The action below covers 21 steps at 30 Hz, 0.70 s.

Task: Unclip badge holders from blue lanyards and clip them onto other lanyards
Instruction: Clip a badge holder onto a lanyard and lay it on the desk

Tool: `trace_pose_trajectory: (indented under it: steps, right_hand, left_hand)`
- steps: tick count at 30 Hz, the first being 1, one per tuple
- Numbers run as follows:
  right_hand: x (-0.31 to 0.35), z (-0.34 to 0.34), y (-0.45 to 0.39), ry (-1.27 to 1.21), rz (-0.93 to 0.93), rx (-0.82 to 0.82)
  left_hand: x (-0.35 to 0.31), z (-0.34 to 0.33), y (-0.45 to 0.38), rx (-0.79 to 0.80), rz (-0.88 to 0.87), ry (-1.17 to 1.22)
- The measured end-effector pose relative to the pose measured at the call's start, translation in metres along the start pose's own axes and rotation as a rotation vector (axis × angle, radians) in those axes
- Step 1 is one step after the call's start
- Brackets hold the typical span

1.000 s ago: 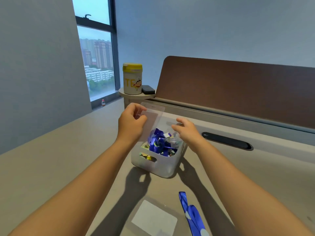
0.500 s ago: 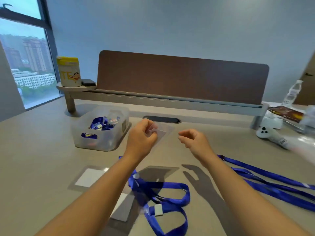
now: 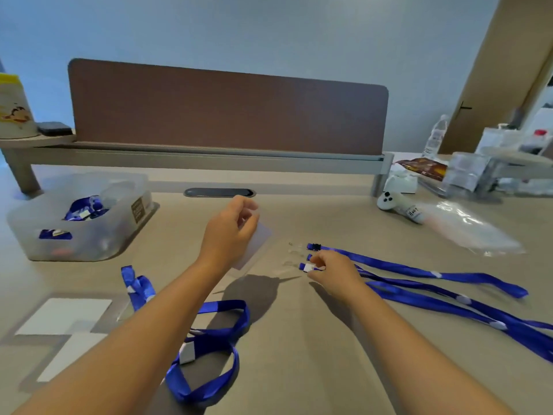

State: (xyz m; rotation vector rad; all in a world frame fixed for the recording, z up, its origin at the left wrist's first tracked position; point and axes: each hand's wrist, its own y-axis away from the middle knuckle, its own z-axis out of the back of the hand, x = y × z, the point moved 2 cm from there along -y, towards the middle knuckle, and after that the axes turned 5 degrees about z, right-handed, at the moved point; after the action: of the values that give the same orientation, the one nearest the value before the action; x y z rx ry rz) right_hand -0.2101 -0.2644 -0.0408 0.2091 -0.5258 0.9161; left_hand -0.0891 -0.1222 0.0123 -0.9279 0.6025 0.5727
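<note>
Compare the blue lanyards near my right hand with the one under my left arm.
The lanyards by the right hand lie stretched out, clip ends together; the lanyard under the left arm is coiled in loops. The right hand touches the stretched ones; nothing touches the coiled one. All are blue ribbon, flat on the desk.

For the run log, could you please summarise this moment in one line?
left hand: holds badge holder | right hand: on lanyard clip | stage: reclipping

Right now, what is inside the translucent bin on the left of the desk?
The translucent bin holds bunched blue lanyards with white tags, and what look like clear badge holders at the back. The frosted walls and the pile hide whatever lies at the bottom.
</note>
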Motion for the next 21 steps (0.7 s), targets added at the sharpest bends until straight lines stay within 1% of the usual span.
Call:
trace_pose_trajectory:
  steps: [4,7,10,16,21]
  right_hand:
    - [0.002,-0.008,-0.006,0.161,0.049,-0.001]
    - [0.006,-0.012,-0.010,0.212,0.081,-0.033]
    - [0.010,-0.016,-0.013,0.204,0.093,-0.049]
    - [0.011,-0.023,-0.018,0.093,0.130,-0.005]
    - [0.013,-0.025,-0.020,0.061,0.143,0.024]
  left_hand:
    - [0.001,-0.001,-0.001,0.011,-0.015,-0.029]
    - [0.002,0.001,-0.002,0.015,-0.017,-0.067]
    - [0.005,0.002,-0.002,0.026,-0.008,-0.096]
    - [0.008,-0.003,-0.003,0.025,0.008,-0.097]
    - [0.008,-0.004,-0.004,0.016,0.015,-0.099]
